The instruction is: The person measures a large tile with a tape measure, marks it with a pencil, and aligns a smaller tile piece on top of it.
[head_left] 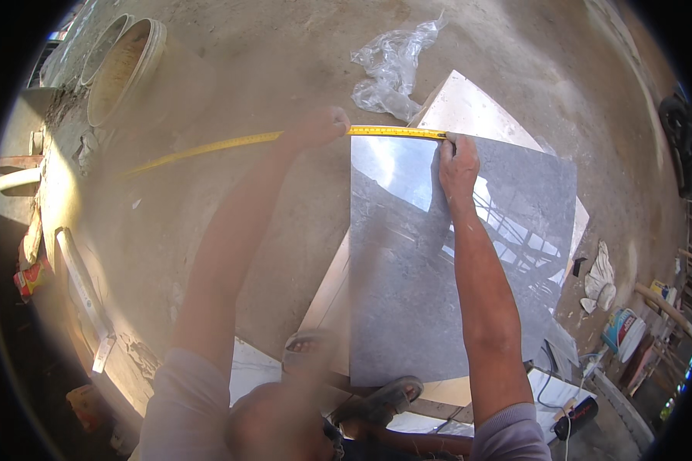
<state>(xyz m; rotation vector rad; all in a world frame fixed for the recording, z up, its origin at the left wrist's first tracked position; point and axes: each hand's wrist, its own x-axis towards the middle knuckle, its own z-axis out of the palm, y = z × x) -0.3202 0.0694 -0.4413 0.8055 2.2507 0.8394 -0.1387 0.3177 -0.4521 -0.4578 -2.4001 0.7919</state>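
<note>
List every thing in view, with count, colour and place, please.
grey tile: one, glossy grey, centre
tape measure: one, yellow, from tile's far edge leftward
pale slabs: several, whitish, under tile
buckets: two, whitish, upper left
plastic sheet: one, clear, top centre
cloth: one, white, right
tub: one, blue-white, right
edge clutter: uncounted, mixed, sides
sandals: two, dark, bottom centre
left fingers: one set, bare, on tape
right fingers: one set, bare, at tape's end

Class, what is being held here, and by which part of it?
A yellow measuring tape: the right hand grips its right end, the left hand a part farther along, near the grey tile's corner.
</note>
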